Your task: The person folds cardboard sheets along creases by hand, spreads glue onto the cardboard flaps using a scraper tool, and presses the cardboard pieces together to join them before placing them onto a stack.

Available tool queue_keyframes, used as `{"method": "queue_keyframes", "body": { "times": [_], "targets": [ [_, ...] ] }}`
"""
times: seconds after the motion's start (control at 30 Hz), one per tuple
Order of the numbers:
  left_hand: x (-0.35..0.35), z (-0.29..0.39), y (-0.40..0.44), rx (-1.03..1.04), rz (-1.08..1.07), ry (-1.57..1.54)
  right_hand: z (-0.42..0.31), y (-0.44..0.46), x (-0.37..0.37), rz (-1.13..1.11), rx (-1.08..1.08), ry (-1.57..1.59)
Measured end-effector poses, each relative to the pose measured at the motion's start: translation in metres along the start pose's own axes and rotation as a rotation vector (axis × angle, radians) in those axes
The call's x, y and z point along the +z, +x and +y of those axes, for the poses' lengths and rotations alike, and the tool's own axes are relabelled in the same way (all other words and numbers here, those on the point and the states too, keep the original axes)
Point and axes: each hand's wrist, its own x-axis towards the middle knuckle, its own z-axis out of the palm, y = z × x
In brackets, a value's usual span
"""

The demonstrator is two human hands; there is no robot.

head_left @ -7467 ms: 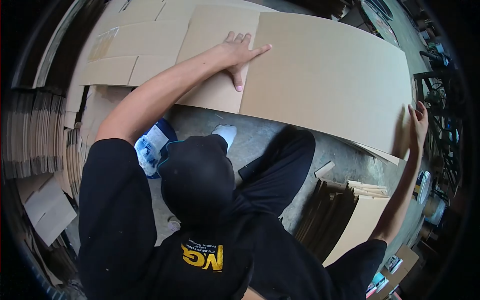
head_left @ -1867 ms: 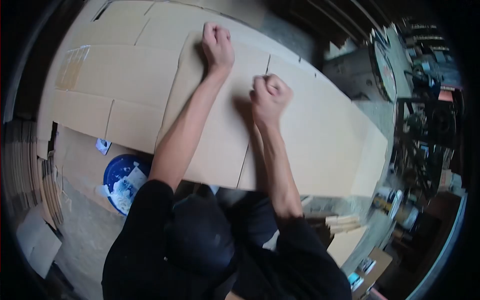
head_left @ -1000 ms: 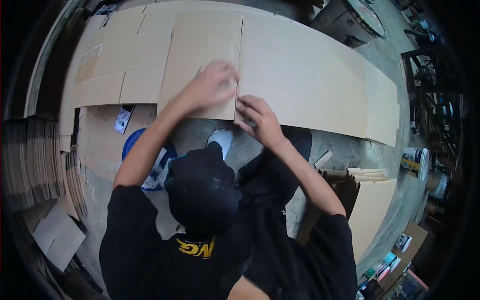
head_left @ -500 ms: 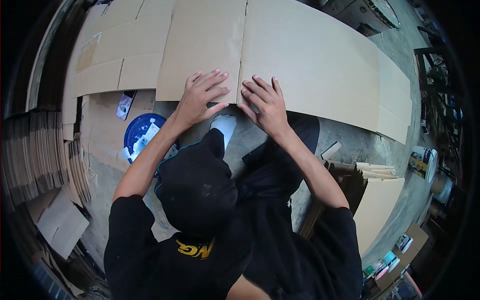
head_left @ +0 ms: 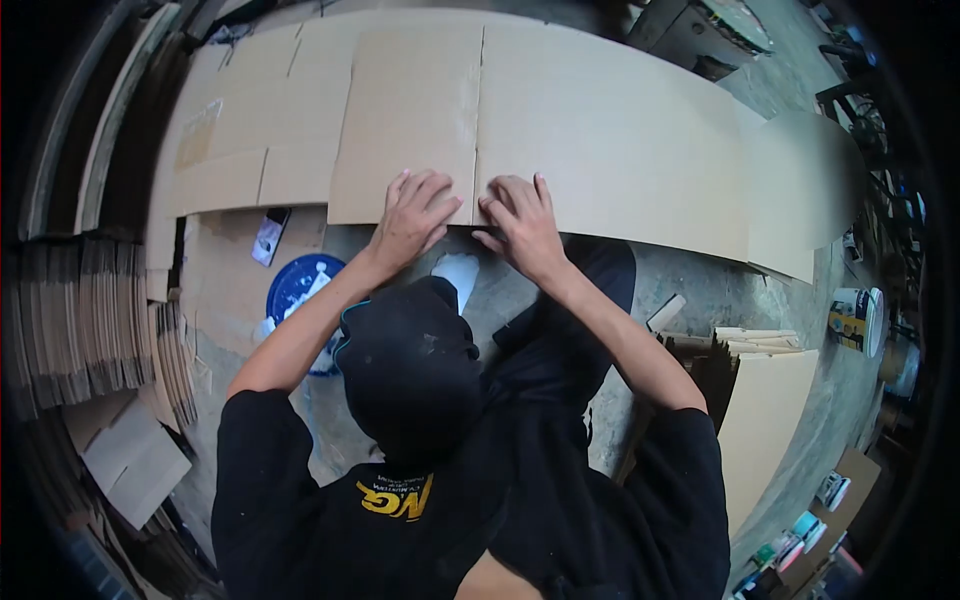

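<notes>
A wide brown cardboard sheet (head_left: pixel 610 130) lies in front of me, with a narrower cardboard panel (head_left: pixel 405 120) to its left. A straight seam runs between the two. My left hand (head_left: pixel 412 217) rests on the panel's near edge just left of the seam, its fingers bent and a little apart. On the other side of the seam, my right hand (head_left: pixel 522 222) touches the wide sheet, fingers curved and the thumb out near the edge. Neither hand grips anything. More cardboard (head_left: pixel 240 130) with slits and tape extends beneath on the left.
A blue lid or tub (head_left: pixel 300 283) with white paste sits on the floor at left, near a phone (head_left: pixel 269 237). Stacked folded cardboard (head_left: pixel 80 320) stands far left. More cardboard (head_left: pixel 775 410) leans at right, near a paint bucket (head_left: pixel 856 322).
Both hands have drawn their fingers in from a flatter, more spread pose. They stay beside the seam. The whole view has shifted slightly, with the cardboard sitting lower in it.
</notes>
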Motion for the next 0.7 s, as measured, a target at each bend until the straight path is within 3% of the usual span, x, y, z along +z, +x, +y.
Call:
{"method": "queue_keyframes", "body": {
  "times": [0.13,0.3,0.37,0.57,0.6,0.67,0.7],
  "targets": [
    [-0.024,0.004,0.018,0.107,0.0,-0.025,0.006,0.007,0.0,0.088,-0.162,-0.002],
    [-0.114,0.011,0.062,0.148,-0.07,-0.194,-0.027,0.043,-0.079,0.121,-0.199,-0.091],
    [-0.166,0.026,0.085,0.09,-0.109,-0.191,-0.046,0.059,-0.118,0.1,-0.245,-0.324],
    [-0.229,0.022,0.13,0.045,-0.154,-0.237,-0.034,0.116,-0.146,0.261,-0.388,-0.442],
    [-0.246,0.028,0.136,-0.091,-0.226,-0.197,-0.031,0.13,-0.151,0.271,-0.371,-0.447],
    [-0.272,0.043,0.139,0.232,0.269,-0.063,-0.016,0.16,-0.175,0.365,-0.405,-0.494],
    [-0.302,0.064,0.135,0.255,0.409,0.028,-0.007,0.175,-0.191,0.467,-0.404,-0.505]
  ]
}}
